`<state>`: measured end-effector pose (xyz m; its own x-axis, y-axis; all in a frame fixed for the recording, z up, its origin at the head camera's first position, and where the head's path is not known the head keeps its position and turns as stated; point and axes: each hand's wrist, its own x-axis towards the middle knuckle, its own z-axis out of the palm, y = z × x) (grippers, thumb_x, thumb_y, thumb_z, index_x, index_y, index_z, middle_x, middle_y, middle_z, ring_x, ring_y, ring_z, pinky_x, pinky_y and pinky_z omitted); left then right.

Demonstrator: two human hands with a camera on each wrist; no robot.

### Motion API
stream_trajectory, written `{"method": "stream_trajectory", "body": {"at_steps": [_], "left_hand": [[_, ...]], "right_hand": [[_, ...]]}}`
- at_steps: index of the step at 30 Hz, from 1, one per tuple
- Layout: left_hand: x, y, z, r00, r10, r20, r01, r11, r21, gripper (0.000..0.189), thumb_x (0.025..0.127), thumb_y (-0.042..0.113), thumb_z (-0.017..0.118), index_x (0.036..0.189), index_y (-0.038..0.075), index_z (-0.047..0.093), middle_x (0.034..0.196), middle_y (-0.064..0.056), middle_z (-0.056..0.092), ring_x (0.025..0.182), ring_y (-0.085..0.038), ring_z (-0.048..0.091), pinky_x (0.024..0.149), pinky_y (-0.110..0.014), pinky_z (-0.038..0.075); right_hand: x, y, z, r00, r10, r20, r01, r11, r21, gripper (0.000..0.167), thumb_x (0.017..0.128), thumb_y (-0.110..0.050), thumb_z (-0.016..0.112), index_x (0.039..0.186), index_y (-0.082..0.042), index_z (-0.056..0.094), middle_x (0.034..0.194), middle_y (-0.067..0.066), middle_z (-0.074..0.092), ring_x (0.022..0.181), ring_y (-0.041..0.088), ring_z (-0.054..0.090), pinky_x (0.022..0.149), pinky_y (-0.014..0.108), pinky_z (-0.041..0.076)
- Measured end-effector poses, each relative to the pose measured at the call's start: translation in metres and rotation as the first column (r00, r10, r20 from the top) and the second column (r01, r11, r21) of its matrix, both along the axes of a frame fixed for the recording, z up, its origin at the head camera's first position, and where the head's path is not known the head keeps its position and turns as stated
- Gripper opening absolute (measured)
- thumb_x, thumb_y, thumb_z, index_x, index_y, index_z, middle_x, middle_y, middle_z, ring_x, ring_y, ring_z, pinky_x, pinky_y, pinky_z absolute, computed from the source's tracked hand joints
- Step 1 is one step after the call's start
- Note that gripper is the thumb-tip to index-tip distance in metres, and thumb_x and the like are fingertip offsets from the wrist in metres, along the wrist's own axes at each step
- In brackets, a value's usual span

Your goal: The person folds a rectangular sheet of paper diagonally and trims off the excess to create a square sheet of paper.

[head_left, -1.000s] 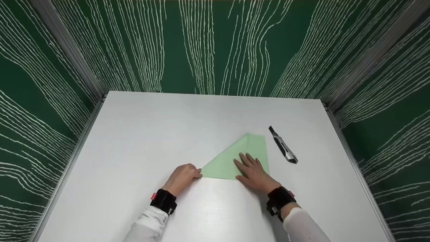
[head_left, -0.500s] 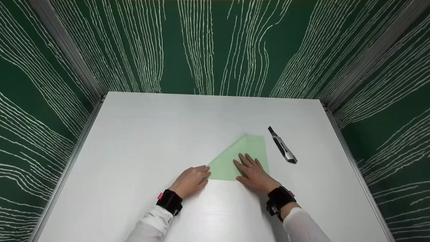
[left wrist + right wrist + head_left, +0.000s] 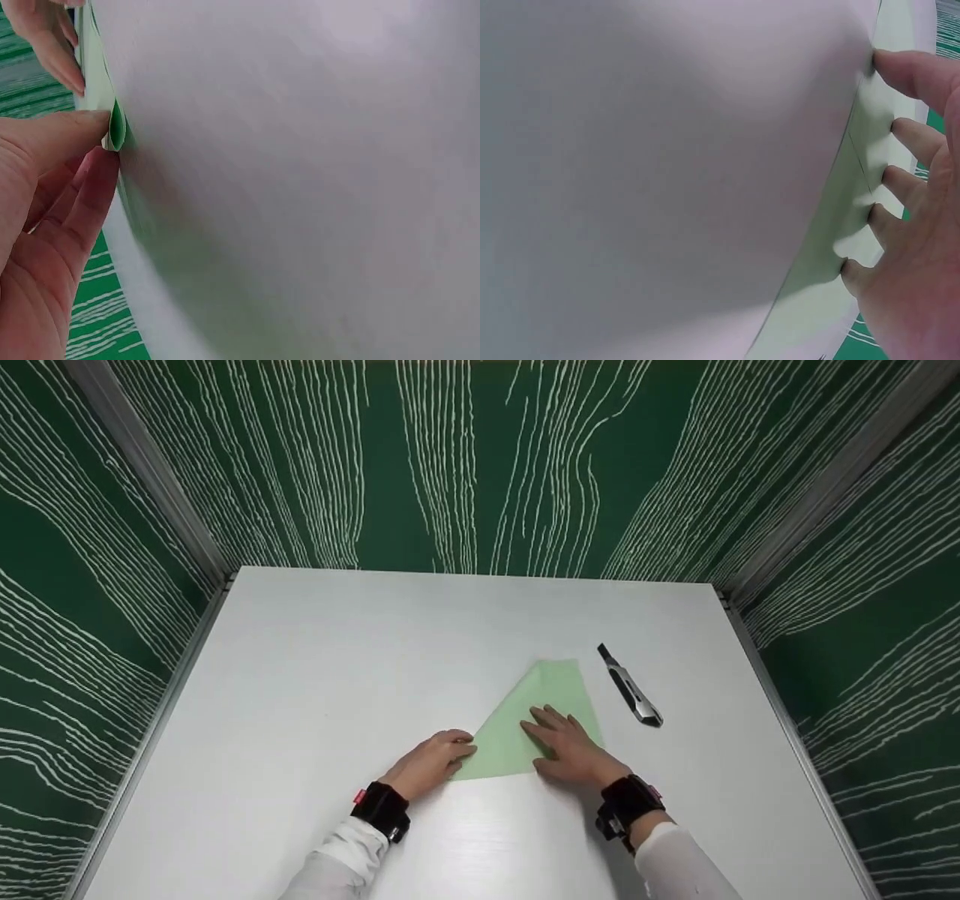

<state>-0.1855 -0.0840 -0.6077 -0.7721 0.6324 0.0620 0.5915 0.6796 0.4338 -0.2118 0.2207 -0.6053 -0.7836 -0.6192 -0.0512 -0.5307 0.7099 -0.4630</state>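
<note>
A folded sheet of light green paper [image 3: 504, 742] lies on the white table in front of me, its slanted edge on the left. My left hand [image 3: 430, 761] is at its left corner; in the left wrist view the thumb and a finger pinch the paper there, where a fold [image 3: 116, 131] curls up into a small loop. Spread across the lower right part of the sheet, my right hand [image 3: 576, 751] presses it down with its fingertips. The right wrist view shows those fingertips [image 3: 895, 127] touching the paper, slightly bent and apart.
A silver and black utility knife [image 3: 631, 688] lies to the right of the paper, close to its right edge. Green panels [image 3: 390, 472] with white wavy lines stand behind the white table [image 3: 337, 660] and along both sides.
My left hand has shifted right and taken a new grip on the left corner. The paper has turned a little, its top moving left and its left corner coming nearer. My right hand stays nearly in place.
</note>
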Motion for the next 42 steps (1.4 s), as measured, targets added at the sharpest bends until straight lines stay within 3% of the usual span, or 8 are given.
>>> {"method": "stream_trajectory", "body": {"at_steps": [2, 6, 9, 13, 17, 22, 32, 42], "left_hand": [[0.0, 0.0, -0.001, 1.0, -0.008, 0.011, 0.008, 1.0, -0.004, 0.035, 0.099, 0.01, 0.061, 0.134, 0.009, 0.064, 0.144, -0.007, 0.058, 0.128, -0.023, 0.057, 0.107, -0.034, 0.049], [-0.003, -0.001, -0.002, 0.997, -0.052, -0.057, 0.051, 0.999, -0.017, 0.036, 0.101, 0.012, 0.057, 0.137, 0.011, 0.062, 0.149, -0.005, 0.055, 0.12, -0.022, 0.056, 0.102, -0.035, 0.05], [-0.004, -0.003, -0.003, 0.993, -0.076, -0.088, 0.073, 0.997, -0.03, 0.036, 0.102, 0.014, 0.056, 0.137, 0.015, 0.062, 0.15, -0.003, 0.054, 0.124, -0.025, 0.054, 0.101, -0.041, 0.048], [-0.003, -0.004, -0.002, 0.996, -0.09, -0.022, 0.089, 0.995, -0.037, 0.039, 0.1, 0.019, 0.06, 0.138, 0.02, 0.061, 0.151, 0.001, 0.053, 0.137, -0.029, 0.047, 0.107, -0.049, 0.044], [-0.002, -0.003, -0.002, 0.994, -0.101, 0.052, 0.103, 0.994, -0.028, 0.042, 0.095, 0.025, 0.067, 0.137, 0.022, 0.062, 0.151, 0.003, 0.053, 0.139, -0.026, 0.045, 0.112, -0.048, 0.04], [-0.002, -0.002, -0.002, 0.992, -0.11, 0.066, 0.114, 0.992, -0.062, 0.049, 0.095, 0.03, 0.067, 0.143, 0.02, 0.057, 0.155, 0.001, 0.047, 0.145, -0.028, 0.039, 0.115, -0.049, 0.036], [-0.009, 0.003, 0.008, 0.974, -0.128, 0.188, 0.152, 0.982, -0.116, 0.061, 0.096, 0.027, 0.065, 0.152, 0.013, 0.044, 0.163, -0.004, 0.035, 0.154, -0.033, 0.022, 0.119, -0.054, 0.028], [-0.014, 0.007, 0.012, 0.96, -0.125, 0.251, 0.164, 0.976, -0.14, 0.066, 0.092, 0.024, 0.067, 0.153, 0.018, 0.042, 0.165, 0.002, 0.029, 0.157, -0.027, 0.015, 0.123, -0.046, 0.023]], "right_hand": [[0.0, -0.001, -0.001, 1.0, -0.007, -0.023, 0.007, 1.0, -0.004, 0.061, 0.091, -0.017, 0.068, 0.146, 0.0, 0.048, 0.155, 0.029, 0.036, 0.145, 0.054, 0.028, 0.11, 0.078, 0.023], [0.0, -0.002, -0.002, 0.998, -0.04, -0.052, 0.039, 0.999, -0.008, 0.059, 0.092, -0.018, 0.068, 0.145, -0.001, 0.049, 0.154, 0.027, 0.038, 0.144, 0.053, 0.03, 0.11, 0.078, 0.024], [0.0, -0.004, -0.004, 0.995, -0.064, -0.075, 0.063, 0.998, -0.008, 0.056, 0.093, -0.019, 0.067, 0.144, -0.002, 0.05, 0.154, 0.026, 0.04, 0.144, 0.052, 0.032, 0.109, 0.077, 0.025], [0.002, -0.008, -0.007, 0.989, -0.088, -0.118, 0.088, 0.996, -0.006, 0.051, 0.096, -0.019, 0.064, 0.143, -0.002, 0.052, 0.151, 0.025, 0.044, 0.143, 0.049, 0.035, 0.109, 0.076, 0.029], [0.004, -0.012, -0.01, 0.981, -0.093, -0.171, 0.098, 0.995, 0.024, 0.047, 0.098, -0.018, 0.062, 0.143, -0.005, 0.053, 0.147, 0.024, 0.047, 0.141, 0.047, 0.04, 0.107, 0.074, 0.034], [0.004, -0.016, -0.011, 0.973, -0.088, -0.214, 0.104, 0.993, 0.063, 0.044, 0.099, -0.017, 0.061, 0.141, -0.008, 0.056, 0.145, 0.024, 0.048, 0.138, 0.048, 0.042, 0.106, 0.072, 0.037], [0.005, -0.019, -0.014, 0.954, -0.097, -0.283, 0.116, 0.992, 0.052, 0.042, 0.097, -0.016, 0.063, 0.139, -0.008, 0.059, 0.141, 0.024, 0.051, 0.133, 0.048, 0.047, 0.102, 0.07, 0.041], [0.005, -0.023, -0.015, 0.948, -0.11, -0.299, 0.131, 0.99, 0.051, 0.043, 0.098, -0.02, 0.063, 0.139, -0.007, 0.058, 0.141, 0.024, 0.051, 0.132, 0.047, 0.047, 0.103, 0.067, 0.042]]}}
